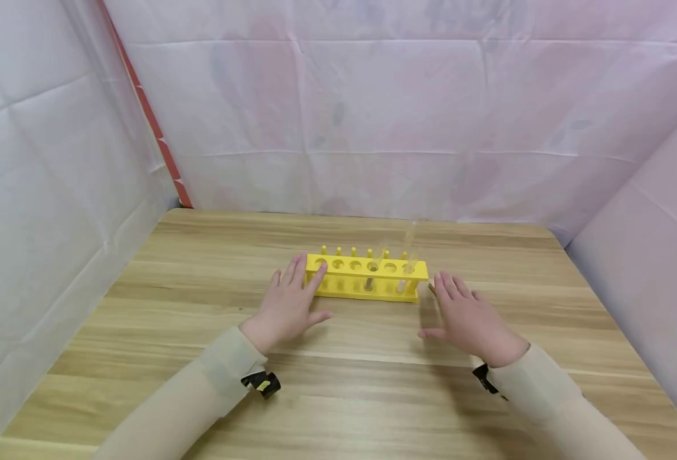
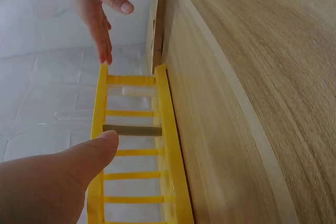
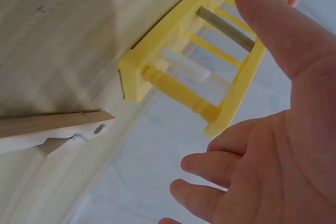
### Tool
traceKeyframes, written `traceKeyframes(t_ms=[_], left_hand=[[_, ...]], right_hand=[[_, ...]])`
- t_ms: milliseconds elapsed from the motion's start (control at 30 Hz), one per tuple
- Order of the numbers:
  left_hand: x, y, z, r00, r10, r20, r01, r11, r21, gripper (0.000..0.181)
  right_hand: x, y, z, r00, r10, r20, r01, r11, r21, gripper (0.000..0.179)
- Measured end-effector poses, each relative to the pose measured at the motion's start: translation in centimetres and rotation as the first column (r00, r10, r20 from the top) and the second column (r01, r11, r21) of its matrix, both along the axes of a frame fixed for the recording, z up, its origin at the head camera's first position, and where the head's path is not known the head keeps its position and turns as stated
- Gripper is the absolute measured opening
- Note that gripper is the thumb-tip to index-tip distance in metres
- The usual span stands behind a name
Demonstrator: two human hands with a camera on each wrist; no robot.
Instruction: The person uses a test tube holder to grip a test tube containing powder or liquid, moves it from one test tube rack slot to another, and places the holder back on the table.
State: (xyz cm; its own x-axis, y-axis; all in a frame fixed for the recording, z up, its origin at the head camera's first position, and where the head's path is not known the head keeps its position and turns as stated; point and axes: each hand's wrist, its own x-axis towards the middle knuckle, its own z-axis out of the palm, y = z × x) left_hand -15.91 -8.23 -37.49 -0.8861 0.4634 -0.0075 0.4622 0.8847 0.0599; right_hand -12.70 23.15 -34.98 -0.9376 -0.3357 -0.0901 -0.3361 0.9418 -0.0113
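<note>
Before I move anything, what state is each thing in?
Yellow rack: upright on the table
Tube with dark contents: standing in rack
Tube with white contents: standing in rack
Wooden clip: lying on the table
Left hand: fingers outstretched at rack's left end
Right hand: outstretched, holding nothing

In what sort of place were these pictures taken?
Probably a screened-off work area: pale cloth hangs around three sides of a wood-grain table, on which a yellow rack holds test tubes.

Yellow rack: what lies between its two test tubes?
One empty hole lies between the tube with dark contents and the tube with pale contents, in the head view.
</note>
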Motion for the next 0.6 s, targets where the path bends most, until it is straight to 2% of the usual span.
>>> traceKeyframes(t_ms=[333, 600], left_hand=[[-0.5, 0.1, 0.0, 1.0, -0.028, -0.009, 0.028, 1.0, -0.015, 0.084], [-0.6, 0.3, 0.1, 0.999, -0.05, -0.015, 0.049, 0.999, -0.023, 0.083]], right_hand=[[0.5, 1.0, -0.4, 1.0, -0.014, 0.027, 0.015, 0.999, -0.042, 0.1], [0.5, 2.1, -1.8, 0.999, -0.001, 0.036, 0.003, 0.999, -0.053, 0.099]])
